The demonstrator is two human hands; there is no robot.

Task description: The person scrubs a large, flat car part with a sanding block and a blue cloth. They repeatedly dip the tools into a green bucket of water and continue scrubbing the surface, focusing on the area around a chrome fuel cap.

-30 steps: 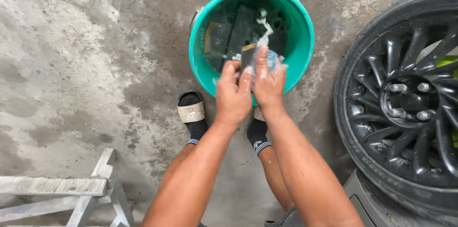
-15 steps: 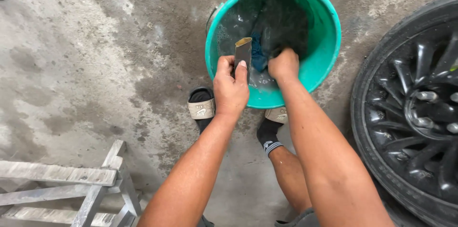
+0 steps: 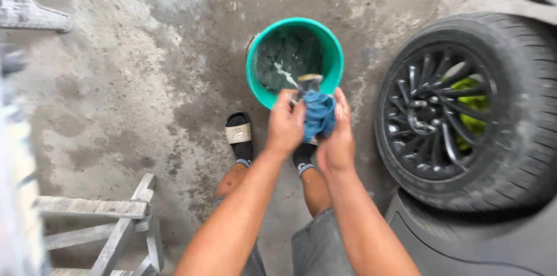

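A: What are the two hands doing?

B: The left hand point(image 3: 285, 127) and the right hand point(image 3: 336, 140) are pressed together around a blue cloth point(image 3: 319, 115). Each grip is closed on it, the left fingers curled over one side, the right palm and fingers wrapped along the other.

A: Is there anything else in that hold?

B: A dark, narrow object point(image 3: 308, 83) with a pale top sticks up out of the cloth, just above the fingers. It is too blurred to say what it is, or which hand carries it.

A: Where is the cloth against the rest?

B: It is held in the air over the near rim of a green bucket point(image 3: 332, 55), which stands on the concrete floor point(image 3: 116, 79). The bucket holds dark water with a streak of pale foam.

A: And around that?

B: A car wheel point(image 3: 464, 111) with a black spoked rim stands just beside the bucket, toward the right edge of the floor, with dark bodywork below it. A foot in a black sock and a slide sandal point(image 3: 238, 134) rests on the floor near the bucket. A grey wooden frame point(image 3: 98, 218) lies at the floor's near left corner.
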